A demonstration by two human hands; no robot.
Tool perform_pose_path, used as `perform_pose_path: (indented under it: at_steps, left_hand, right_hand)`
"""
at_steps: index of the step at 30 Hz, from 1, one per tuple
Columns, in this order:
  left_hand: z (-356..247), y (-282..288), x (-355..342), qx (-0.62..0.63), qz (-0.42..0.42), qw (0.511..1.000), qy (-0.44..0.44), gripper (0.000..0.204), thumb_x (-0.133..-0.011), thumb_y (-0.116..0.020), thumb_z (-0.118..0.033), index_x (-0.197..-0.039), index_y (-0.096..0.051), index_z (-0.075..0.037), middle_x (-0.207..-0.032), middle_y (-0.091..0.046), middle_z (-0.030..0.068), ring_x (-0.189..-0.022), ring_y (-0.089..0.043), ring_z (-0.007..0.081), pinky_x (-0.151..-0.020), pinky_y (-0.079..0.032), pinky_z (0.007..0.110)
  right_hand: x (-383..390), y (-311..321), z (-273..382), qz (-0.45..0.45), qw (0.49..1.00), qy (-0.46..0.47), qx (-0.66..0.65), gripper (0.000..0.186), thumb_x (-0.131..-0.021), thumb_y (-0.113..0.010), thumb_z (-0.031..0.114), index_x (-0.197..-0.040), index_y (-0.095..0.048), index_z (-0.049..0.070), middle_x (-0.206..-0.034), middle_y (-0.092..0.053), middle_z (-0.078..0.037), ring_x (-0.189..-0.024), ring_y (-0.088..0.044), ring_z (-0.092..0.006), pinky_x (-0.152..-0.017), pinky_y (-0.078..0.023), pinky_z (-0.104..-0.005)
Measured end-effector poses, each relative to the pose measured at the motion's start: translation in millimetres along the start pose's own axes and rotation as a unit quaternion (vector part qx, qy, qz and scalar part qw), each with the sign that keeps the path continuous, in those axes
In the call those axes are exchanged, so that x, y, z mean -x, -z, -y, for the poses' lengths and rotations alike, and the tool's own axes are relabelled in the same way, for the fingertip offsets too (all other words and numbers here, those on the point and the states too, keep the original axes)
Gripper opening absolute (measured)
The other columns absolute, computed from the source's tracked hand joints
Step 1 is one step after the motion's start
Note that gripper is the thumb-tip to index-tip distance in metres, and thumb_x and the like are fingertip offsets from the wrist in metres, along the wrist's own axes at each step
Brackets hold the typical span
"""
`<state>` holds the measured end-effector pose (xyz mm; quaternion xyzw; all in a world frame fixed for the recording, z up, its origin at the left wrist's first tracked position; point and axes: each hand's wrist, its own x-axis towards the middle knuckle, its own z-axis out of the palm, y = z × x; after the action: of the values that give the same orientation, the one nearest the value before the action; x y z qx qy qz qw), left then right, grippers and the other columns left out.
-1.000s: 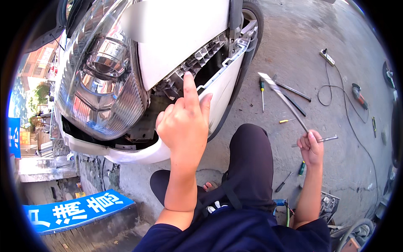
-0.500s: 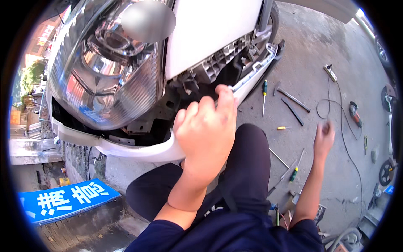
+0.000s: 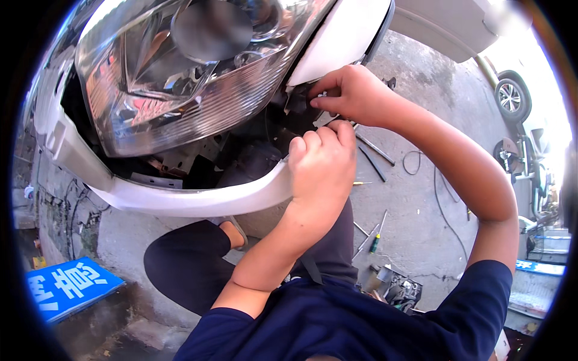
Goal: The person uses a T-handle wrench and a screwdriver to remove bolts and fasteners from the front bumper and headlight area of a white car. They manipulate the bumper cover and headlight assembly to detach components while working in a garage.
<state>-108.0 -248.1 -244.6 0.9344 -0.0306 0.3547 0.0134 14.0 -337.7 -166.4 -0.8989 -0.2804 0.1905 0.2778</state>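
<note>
A white car bumper (image 3: 205,203) hangs partly away from the car body under a large clear headlight (image 3: 198,102). My left hand (image 3: 325,159) is closed over the bumper's top edge near its right end. My right hand (image 3: 355,96) reaches across from the right into the gap below the white fender (image 3: 331,42). Its thumb and index finger are pinched near the headlight's lower corner. What lies between them is too small and shaded to name. Dark space and bare metal show behind the bumper.
On the grey concrete lie a hammer (image 3: 378,148), a dark bar (image 3: 371,162), a green-handled screwdriver (image 3: 378,234) and a cable (image 3: 447,216). A blue sign (image 3: 75,289) rests at lower left. A box of metal parts (image 3: 400,289) is near my right side.
My right hand has moved from above the floor at the right up to the gap beside the headlight. My left hand stays on the bumper edge. The view has shifted.
</note>
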Motion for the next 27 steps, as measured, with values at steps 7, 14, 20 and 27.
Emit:
perform_pose_path:
  at_steps: [7,14,20,27]
  left_hand:
    - [-4,8,4,-0.004,0.049,0.998,0.027,0.038,-0.078,-0.082,-0.038,-0.090,-0.056,-0.013,-0.074,-0.055,0.0000,-0.072,-0.058,0.0174,-0.073,-0.043,0.034]
    - [-4,10,0,0.034,0.065,0.997,0.036,0.041,-0.076,-0.082,-0.039,-0.093,-0.057,-0.011,-0.079,-0.057,0.0034,-0.075,-0.059,0.0201,-0.073,-0.043,0.035]
    - [5,33,-10,0.102,0.193,0.976,0.007,0.044,-0.077,-0.081,-0.040,-0.097,-0.060,-0.007,-0.084,-0.058,0.0070,-0.079,-0.060,0.0235,-0.074,-0.043,0.037]
    - [24,52,-38,0.101,0.372,0.918,-0.089,0.028,-0.085,-0.077,-0.028,-0.096,-0.072,-0.003,-0.089,-0.066,0.0147,-0.087,-0.065,0.0333,-0.076,-0.051,0.045]
  right_hand:
    - [-13,-4,26,0.119,0.948,-0.222,-0.196,0.029,-0.103,-0.051,0.013,-0.119,-0.067,-0.006,-0.100,-0.075,-0.015,-0.085,-0.071,-0.0200,-0.079,-0.058,-0.0335]
    - [-18,-7,32,0.105,0.935,-0.266,-0.210,0.034,-0.102,-0.044,0.009,-0.124,-0.063,-0.010,-0.114,-0.073,-0.021,-0.098,-0.074,-0.0267,-0.089,-0.058,-0.0409]
    - [-1,-15,26,0.047,0.989,-0.138,0.021,0.031,-0.089,-0.057,0.024,-0.086,-0.075,-0.001,-0.082,-0.074,-0.019,-0.081,-0.072,-0.0362,-0.082,-0.058,-0.0442]
    - [10,-26,20,-0.011,0.995,-0.087,0.040,0.042,-0.088,-0.054,0.036,-0.069,-0.072,0.004,-0.071,-0.070,-0.020,-0.073,-0.071,-0.0398,-0.072,-0.058,-0.0498]
